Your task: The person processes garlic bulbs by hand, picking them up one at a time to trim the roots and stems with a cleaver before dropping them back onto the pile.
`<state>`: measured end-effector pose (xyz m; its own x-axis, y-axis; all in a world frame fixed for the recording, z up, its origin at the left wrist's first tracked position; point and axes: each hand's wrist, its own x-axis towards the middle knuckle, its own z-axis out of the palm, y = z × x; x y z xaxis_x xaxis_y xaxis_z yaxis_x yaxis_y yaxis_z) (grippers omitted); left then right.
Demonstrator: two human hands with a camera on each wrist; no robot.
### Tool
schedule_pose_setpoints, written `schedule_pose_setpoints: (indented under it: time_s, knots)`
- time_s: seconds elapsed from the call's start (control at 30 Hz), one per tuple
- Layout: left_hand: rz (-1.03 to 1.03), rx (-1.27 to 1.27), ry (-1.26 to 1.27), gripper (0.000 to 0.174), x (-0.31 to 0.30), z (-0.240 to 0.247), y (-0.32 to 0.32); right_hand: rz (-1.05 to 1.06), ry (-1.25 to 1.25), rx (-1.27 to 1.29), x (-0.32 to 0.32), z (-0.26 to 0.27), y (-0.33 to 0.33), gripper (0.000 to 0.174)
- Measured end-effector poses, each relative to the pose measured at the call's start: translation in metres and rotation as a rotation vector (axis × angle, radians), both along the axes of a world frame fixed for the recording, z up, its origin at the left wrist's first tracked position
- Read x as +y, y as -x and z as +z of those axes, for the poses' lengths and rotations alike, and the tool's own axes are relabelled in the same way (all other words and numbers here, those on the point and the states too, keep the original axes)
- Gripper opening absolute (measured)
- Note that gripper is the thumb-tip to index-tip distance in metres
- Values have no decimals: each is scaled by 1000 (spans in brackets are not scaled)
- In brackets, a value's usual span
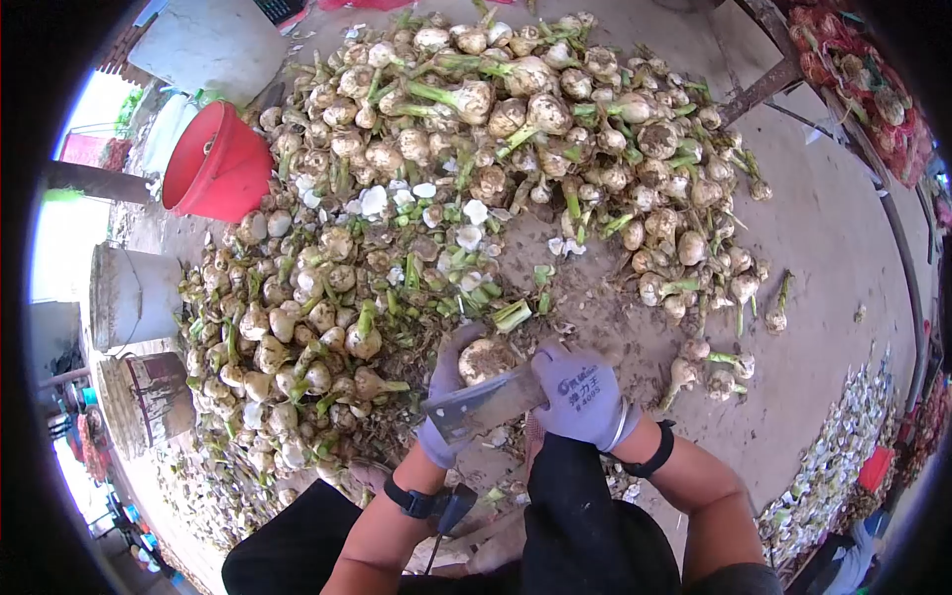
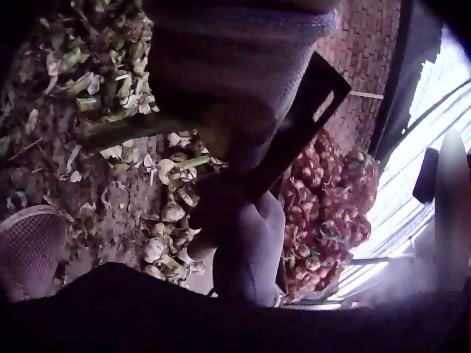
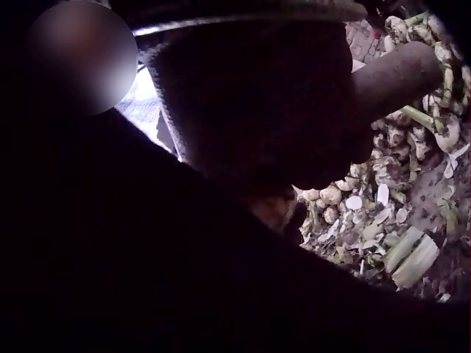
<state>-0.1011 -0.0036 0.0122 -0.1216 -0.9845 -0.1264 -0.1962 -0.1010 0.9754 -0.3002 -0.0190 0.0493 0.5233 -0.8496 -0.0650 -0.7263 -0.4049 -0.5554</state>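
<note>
In the head view my left hand [image 1: 446, 372], in a pale purple glove, holds a large soil-marked garlic bulb [image 1: 486, 359], fingers curled round its left side. My right hand [image 1: 583, 394], gloved alike with dark print on the back, grips a knife with a broad, dirt-smeared rectangular blade [image 1: 486, 405]. The blade points left, overlapping the bulb's lower edge and part of the left hand. Just beyond the bulb lies a cut piece of thick green stalk [image 1: 512, 316]. In the left wrist view the blade [image 2: 313, 121] is dark between both hands; the right wrist view is mostly shadowed.
A big heap of garlic with stalks [image 1: 526, 99] spreads ahead, and trimmed bulbs [image 1: 297, 317] pile up at left. Stalk scraps and peelings [image 1: 436, 258] lie between. A red bucket [image 1: 218, 164] and white bucket [image 1: 139, 293] stand left. Red net bags [image 1: 863, 89] are far right.
</note>
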Motion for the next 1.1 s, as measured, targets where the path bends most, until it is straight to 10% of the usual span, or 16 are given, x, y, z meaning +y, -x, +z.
schedule_pose_setpoints:
  time_s: [0.07, 0.23, 0.53, 0.7, 0.77, 0.83, 1.1]
  knots:
    - [-43, -128, 96, 66, 2, 11, 2, 0, -14, 9, -2, 4, 1, 40]
    - [70, 594, -455, 56, 8, 21, 1, 31, -29, -21, -1, 4, 6, 37]
    - [-77, -8, -287, 65, 11, 25, -2, 91, -62, -3, 21, -5, 9, 60]
    - [-157, -3, -311, 67, 8, 41, -2, 41, -113, 44, 15, -30, 13, 39]
    - [-239, 122, -413, 70, 18, 44, -4, -110, -142, 476, 4, -97, 39, 28]
    - [-161, 141, -344, 70, 21, 38, -5, -581, -144, 105, 3, -112, 73, 26]
    - [405, 687, -398, 59, 2, 20, 8, -453, -755, -318, 17, -8, 15, 36]
